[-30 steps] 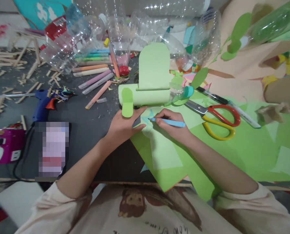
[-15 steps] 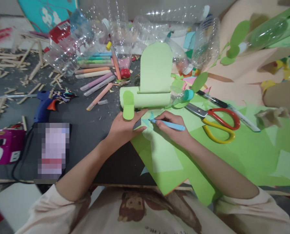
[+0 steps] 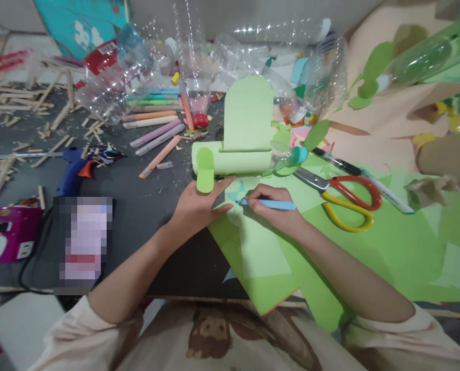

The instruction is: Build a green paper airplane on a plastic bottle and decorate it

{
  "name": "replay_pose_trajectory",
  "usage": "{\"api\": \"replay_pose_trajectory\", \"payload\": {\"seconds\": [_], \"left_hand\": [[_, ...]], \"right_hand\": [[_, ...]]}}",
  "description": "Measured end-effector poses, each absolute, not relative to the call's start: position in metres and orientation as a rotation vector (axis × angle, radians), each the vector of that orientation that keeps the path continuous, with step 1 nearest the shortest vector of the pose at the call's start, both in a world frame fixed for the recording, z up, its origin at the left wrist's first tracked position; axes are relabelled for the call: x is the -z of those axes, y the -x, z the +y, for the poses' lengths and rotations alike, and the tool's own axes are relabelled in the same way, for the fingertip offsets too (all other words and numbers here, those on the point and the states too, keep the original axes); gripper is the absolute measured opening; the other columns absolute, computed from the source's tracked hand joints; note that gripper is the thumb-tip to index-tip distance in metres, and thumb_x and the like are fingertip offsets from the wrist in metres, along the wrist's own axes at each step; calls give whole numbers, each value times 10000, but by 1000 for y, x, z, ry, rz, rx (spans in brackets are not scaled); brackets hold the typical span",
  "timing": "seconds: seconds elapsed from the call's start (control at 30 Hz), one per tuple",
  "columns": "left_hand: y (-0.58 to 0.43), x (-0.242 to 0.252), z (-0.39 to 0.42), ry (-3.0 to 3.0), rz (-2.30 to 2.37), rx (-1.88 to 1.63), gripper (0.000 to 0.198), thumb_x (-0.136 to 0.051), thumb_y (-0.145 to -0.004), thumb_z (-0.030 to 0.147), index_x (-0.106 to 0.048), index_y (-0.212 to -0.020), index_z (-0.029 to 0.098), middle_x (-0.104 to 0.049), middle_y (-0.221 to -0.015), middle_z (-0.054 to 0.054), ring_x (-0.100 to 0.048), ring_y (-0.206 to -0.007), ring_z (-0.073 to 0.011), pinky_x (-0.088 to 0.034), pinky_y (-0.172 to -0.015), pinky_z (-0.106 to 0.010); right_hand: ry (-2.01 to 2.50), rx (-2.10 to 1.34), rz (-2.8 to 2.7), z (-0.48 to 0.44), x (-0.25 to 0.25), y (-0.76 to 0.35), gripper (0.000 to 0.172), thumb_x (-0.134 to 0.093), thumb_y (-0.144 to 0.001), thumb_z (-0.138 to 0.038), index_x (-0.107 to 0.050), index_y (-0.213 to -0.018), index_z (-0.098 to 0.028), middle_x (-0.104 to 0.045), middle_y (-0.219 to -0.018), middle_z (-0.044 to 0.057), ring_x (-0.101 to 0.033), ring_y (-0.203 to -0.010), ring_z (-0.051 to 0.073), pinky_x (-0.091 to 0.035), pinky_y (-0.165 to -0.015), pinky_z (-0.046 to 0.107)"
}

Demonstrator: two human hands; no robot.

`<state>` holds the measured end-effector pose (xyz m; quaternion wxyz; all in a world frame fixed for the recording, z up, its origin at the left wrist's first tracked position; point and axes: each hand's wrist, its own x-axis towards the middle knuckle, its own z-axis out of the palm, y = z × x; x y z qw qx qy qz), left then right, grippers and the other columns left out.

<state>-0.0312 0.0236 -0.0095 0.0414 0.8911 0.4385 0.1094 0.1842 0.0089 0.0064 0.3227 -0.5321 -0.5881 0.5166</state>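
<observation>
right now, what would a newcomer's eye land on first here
Probably the pale green paper-wrapped bottle at the centre, with its tall rounded flap. Just below it, the right hand holds a blue marker, its tip at blue marks. To the right lie scissors with one red and one yellow handle loop.

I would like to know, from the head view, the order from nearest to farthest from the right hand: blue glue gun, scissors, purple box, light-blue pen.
1. Light-blue pen: held in the right hand.
2. Scissors: just to the hand's right.
3. Blue glue gun: well to the left.
4. Purple box: at the picture's left edge.
</observation>
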Motion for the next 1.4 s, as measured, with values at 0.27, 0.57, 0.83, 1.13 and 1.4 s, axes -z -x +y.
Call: {"api": "replay_pose_trajectory", "payload": {"seconds": [0.27, 0.57, 0.83, 1.13, 1.4], "left_hand": [[32, 10, 24, -2739, 1356, -294, 516, -521, -946, 498, -526, -1391, 238, -683, -913, -62, -641, -920, -222, -478, -815, -290], [31, 8, 25, -2638, 1362, -251, 515, -549, -930, 485, -527, -1388, 251, -684, -913, -50, -633, -921, -218, -477, -836, -297], [32, 9, 23, -2629, 1359, -233, 542, -528, -936, 510, -508, -1411, 250, -698, -966, -71, -642, -922, -233, -485, -844, -320], [32, 9, 21, -2667, 1365, -270, 509, -536, -943, 462, -517, -1406, 253, -690, -916, -72, -648, -896, -235, -497, -818, -320], [31, 9, 20, -2682, 1363, -311, 507, -559, -934, 450, -537, -1391, 233, -658, -852, -57, -632, -882, -215, -486, -828, -298]], "right_hand": [[1377, -1346, -1540, 9, -8, -184, 143, -617, -758, -315, -649, -707, -186, -657, -627, 0, -525, -557, 119, -397, -530, 241], [1330, -1305, -1535, 9, -1, -186, 173, -614, -836, -363, -667, -835, -198, -706, -757, 24, -614, -649, 146, -476, -604, 274], [1277, -1278, -1628, 10, -3, -189, 185, -657, -837, -346, -727, -910, -191, -756, -833, 53, -678, -698, 168, -514, -638, 275], [1280, -1324, -1614, 6, -3, -192, 186, -677, -824, -333, -710, -937, -190, -752, -827, 43, -663, -671, 152, -512, -616, 261], [1309, -1320, -1625, 2, -5, -199, 214, -662, -837, -364, -694, -960, -191, -747, -833, 49, -650, -659, 152, -517, -594, 260]]}}
